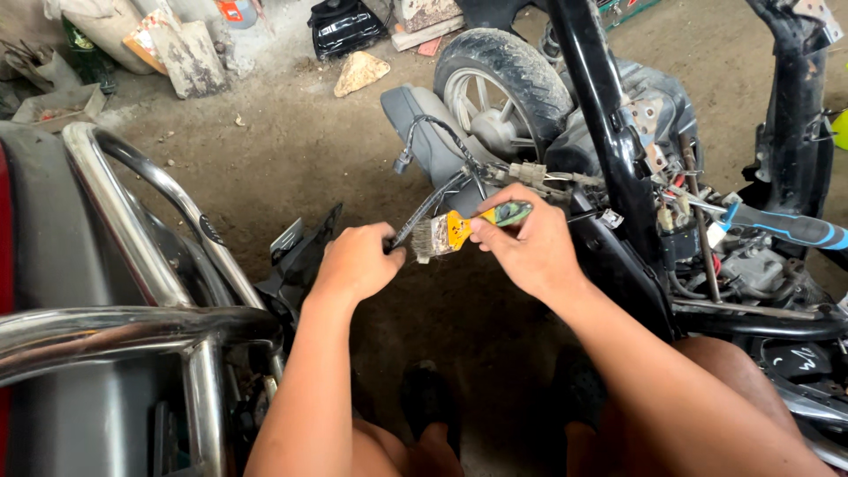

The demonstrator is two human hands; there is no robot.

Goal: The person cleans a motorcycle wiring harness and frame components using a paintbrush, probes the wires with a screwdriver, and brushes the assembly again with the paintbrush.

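Bare dirt floor, dusty. Stripped scooter's rear wheel rests on it; left of wheel a tan rock, farther left a bottle.

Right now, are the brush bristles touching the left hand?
Touching. The head view shows the brush bristles pressed against the left hand at its fingers, where it grips the black cable; the right hand holds the brush handle.

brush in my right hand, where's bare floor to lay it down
Bare dirt floor lies between the chrome rail, the rear wheel and the rubble at the top. Right of the right hand and brush, the stripped frame, wires and screwdriver crowd everything.
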